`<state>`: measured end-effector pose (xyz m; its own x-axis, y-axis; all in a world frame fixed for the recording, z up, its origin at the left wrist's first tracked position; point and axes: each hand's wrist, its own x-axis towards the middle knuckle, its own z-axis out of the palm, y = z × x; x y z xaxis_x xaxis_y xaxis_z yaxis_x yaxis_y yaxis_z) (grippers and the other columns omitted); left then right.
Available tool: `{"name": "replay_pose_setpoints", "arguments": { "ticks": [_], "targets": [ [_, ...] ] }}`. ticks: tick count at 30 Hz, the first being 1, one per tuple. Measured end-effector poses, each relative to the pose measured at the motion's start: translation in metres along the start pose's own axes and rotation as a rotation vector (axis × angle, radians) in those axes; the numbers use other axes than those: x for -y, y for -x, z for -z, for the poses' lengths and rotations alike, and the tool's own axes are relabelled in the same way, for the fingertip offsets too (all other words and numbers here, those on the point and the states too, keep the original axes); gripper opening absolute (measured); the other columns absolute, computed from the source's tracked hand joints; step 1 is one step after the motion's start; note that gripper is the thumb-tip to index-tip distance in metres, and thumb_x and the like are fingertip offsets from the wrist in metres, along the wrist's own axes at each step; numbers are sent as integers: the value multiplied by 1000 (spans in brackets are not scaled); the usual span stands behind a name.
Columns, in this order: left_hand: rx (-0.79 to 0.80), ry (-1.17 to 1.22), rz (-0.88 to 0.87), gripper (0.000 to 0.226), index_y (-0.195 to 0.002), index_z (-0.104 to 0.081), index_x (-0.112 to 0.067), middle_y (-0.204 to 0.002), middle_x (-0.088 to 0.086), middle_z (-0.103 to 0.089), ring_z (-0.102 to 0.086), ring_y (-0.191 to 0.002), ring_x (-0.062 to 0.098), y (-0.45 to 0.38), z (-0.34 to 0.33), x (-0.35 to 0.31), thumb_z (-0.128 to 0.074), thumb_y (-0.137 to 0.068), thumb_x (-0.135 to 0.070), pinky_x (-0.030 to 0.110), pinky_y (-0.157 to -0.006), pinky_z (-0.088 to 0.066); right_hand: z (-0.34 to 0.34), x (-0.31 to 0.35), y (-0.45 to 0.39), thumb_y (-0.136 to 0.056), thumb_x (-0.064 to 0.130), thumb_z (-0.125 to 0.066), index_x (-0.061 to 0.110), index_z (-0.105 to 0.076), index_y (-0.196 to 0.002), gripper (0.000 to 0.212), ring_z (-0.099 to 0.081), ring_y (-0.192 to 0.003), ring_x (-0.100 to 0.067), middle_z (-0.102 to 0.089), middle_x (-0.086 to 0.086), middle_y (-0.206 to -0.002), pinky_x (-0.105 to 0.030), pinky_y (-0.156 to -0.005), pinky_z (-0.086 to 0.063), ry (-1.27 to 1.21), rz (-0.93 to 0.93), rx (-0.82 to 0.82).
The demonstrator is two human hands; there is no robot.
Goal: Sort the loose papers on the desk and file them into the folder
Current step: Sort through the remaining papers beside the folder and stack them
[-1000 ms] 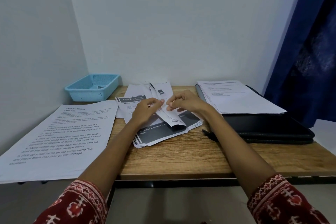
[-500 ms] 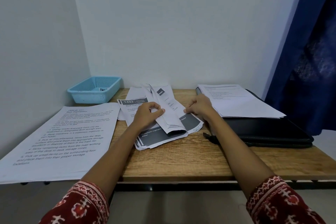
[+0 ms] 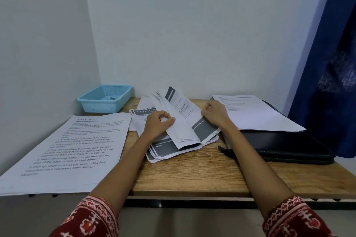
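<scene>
A large printed sheet overhangs the tabletop's left edge; a black folder under white pages lies right. Between them, both hands grip the folded loose papers: left hand pinching, right hand curled on the edge. A blue basket holds something indistinct.

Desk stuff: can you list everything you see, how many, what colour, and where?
desk: one, brown wood, against the wall
basket: one, light blue, back left corner
instruction sheets: a stack, white, left, overhanging the desk's front edge
folded papers: a bundle, white and grey, middle
folder: one, black, right
sheets on folder: a stack, white, on top of it
curtain: one, dark blue, far right
hands: left and right, both pinching the folded papers
</scene>
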<state>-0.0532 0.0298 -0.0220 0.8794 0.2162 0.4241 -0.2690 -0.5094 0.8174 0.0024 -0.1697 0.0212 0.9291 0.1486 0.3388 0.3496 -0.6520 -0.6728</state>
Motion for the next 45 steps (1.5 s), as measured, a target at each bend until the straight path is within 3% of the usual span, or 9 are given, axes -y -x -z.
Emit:
{"name": "replay_pose_setpoints", "arguments": {
  "ticks": [9,14,18,27,31,34,37,42,45],
  "targets": [
    [-94,51,59,18,-64,-59,-11,-71,-5,-57,-50,-67,1,3,6,-9,-69,-79,-8,11,-61,-38,36,-5,-10,-81,-1,-53,13,-63,-83,18,-55,-75,-19,-57,4,-67,-24,-62,-39,-117,58,-126],
    [-109,11,98,22,-59,-57,-12,-66,-4,-56,-48,-59,3,-8,5,-25,-68,-77,-8,16,-54,-37,72,-12,-16,-84,0,-46,5,-67,-96,25,-56,-82,-25,-63,-10,-98,-31,-63,-47,-55,-9,-398],
    [-10,-72,163,12,-76,-63,-5,-70,2,-59,-53,-56,10,-13,-2,-38,-64,-82,-16,20,-52,-45,95,-20,-17,-89,-1,-44,4,-64,-102,25,-57,-84,-28,-65,-16,-104,-31,-63,-42,-50,-53,-573],
    [305,-140,182,75,-135,-46,-21,-137,8,-46,-54,-109,29,-15,-29,-63,-30,-84,-73,34,-70,-54,129,-6,-4,-92,-1,-39,-1,-61,-104,26,-53,-74,-15,-62,-6,-89,-7,-47,-36,-313,7,-958],
    [139,-138,96,106,-141,-39,-17,-146,15,-38,-41,-131,30,-19,-26,-63,-24,-65,-90,44,-109,-32,130,10,-4,-91,-1,-42,-2,-62,-103,23,-52,-70,-11,-58,-2,-89,-2,-50,-38,-384,61,-917],
    [-232,-86,0,75,-143,-30,-10,-149,14,-32,-31,-136,30,-19,-14,-72,-38,-89,-61,44,-109,-26,115,20,-7,-91,1,-45,2,-63,-102,21,-56,-75,-14,-64,-7,-93,-5,-52,-39,-374,87,-795],
    [-445,-83,-221,76,-141,-31,-12,-145,9,-35,-33,-132,24,-9,8,-78,-40,-84,-63,43,-107,-29,87,31,-7,-90,0,-48,4,-64,-98,19,-62,-80,-22,-67,-10,-92,-17,-56,-39,-351,104,-672],
    [-103,-641,-587,90,-141,-22,-23,-147,3,-33,-27,-137,24,10,20,-68,-43,-71,-75,61,-111,-7,41,54,-2,-89,-1,-47,5,-65,-99,22,-57,-77,-17,-67,-10,-98,-17,-54,-37,-339,50,-461],
    [108,-799,-631,76,-141,-2,-34,-147,7,-33,-44,-125,29,21,14,-57,-51,-84,-48,60,-98,-38,24,64,-1,-87,-1,-45,9,-65,-100,27,-57,-83,-20,-66,-11,-105,-26,-68,-47,-371,-59,-310]
  ]
}}
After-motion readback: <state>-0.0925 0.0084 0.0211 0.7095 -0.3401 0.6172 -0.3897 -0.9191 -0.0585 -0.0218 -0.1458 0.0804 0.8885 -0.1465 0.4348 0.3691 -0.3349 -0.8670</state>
